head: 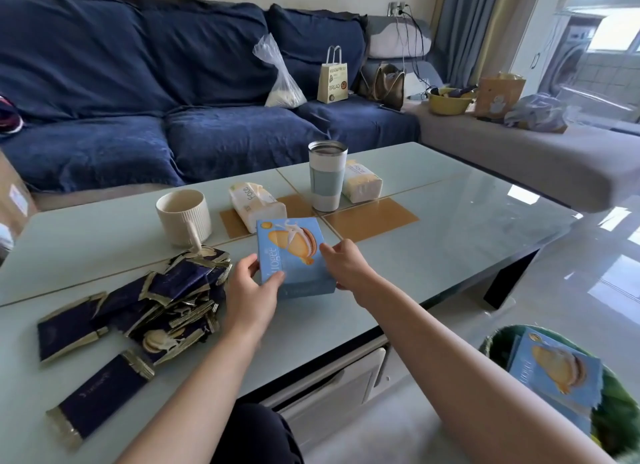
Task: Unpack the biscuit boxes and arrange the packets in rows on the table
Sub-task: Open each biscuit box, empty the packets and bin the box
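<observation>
Both hands grip the blue box between them on the surface: left hand at its near-left corner, right hand at its right edge.

Table, toward far edge: ribbed cream mug, two tissue packs, tumbler between them. Blue sofa behind carries clear plastic bag, paper bread bag, brown handbag. Yellow bowl on grey bench.
</observation>
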Demonstrator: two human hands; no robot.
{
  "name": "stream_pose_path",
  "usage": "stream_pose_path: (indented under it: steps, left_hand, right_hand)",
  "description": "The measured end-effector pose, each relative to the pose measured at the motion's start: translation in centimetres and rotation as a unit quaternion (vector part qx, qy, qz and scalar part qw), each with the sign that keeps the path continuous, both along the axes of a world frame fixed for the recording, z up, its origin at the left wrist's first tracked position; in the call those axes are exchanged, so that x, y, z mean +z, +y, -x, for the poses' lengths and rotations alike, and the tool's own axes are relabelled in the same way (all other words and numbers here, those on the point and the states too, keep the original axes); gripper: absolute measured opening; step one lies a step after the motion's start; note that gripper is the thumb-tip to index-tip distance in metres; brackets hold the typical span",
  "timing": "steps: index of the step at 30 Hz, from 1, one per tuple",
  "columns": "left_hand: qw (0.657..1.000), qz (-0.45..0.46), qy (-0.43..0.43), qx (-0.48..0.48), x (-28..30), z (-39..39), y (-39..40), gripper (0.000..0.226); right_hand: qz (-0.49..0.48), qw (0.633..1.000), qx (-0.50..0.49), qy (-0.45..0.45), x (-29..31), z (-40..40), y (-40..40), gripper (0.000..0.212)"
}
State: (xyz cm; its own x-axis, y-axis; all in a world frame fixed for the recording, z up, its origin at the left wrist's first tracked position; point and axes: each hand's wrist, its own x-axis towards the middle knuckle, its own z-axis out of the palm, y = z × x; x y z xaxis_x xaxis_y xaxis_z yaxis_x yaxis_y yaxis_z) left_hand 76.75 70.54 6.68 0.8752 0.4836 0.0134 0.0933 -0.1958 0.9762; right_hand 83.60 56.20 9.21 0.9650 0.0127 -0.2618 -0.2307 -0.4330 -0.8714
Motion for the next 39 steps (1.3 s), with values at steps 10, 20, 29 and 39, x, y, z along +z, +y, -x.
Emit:
stream_pose_path:
  steps: [10, 20, 29, 39]
  left_hand:
    - [0.983, 0.113, -0.023, -0.141, 0.2, 0.3, -4.2, 0.099]
    - [0.976, 0.206, 0.049, -0.059, 2.5, -2.4, -7.2, 0.053]
    - [0.966, 0.216, 0.066, -0.124, 2.8, -0.7, -7.6, 0.072]
    - [0.978, 0.188, 0.034, -0.087, 2.2, 0.4, -9.5, 0.052]
  right_hand:
    - [-0.067, 0.986, -0.076, -0.132, 0.5, 1.4, -6.8, 0.021]
    - [-0.182, 0.973, -0.083, -0.115, -0.9, 6.4, -9.8, 0.007]
    - [-0.069, 0.983, -0.001, -0.169, -1.0, 7.5, -10.2, 0.029]
    - [0.046, 0.980, -0.049, -0.186, -1.2, 8.5, -8.6, 0.027]
